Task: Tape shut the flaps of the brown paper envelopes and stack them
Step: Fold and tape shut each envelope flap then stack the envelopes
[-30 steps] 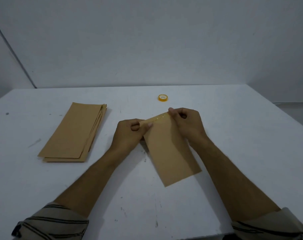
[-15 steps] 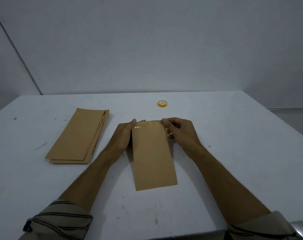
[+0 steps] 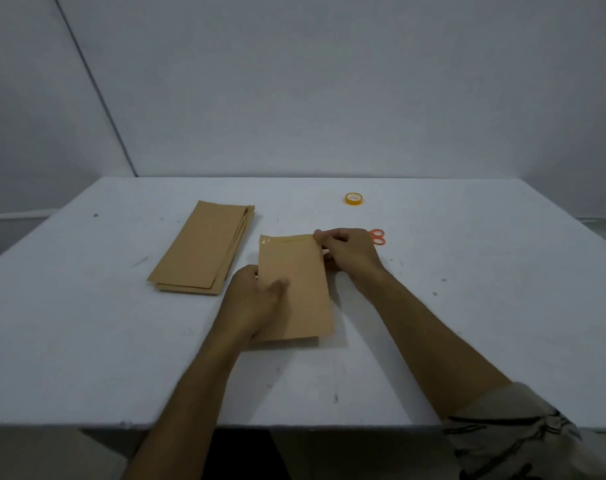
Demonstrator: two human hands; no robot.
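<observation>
Left hand [image 3: 256,299] grips the left edge of 1 envelope [image 3: 301,289], thumb on top, mid-table [image 3: 467,306]. Right hand [image 3: 350,254] pinches its far right corner. Envelope stack [image 3: 201,251] lies just left. Orange scissors [image 3: 377,236] sit behind the right hand; tape roll [image 3: 354,198] farthest.

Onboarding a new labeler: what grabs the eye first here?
The brown envelope at the middle of the table, a tape strip along its top edge: the left hand grips its left edge, the right hand pinches its top right corner. Left of it lies a stack of envelopes; behind sits a yellow tape roll, and orange scissor handles show beyond the right hand.
</observation>
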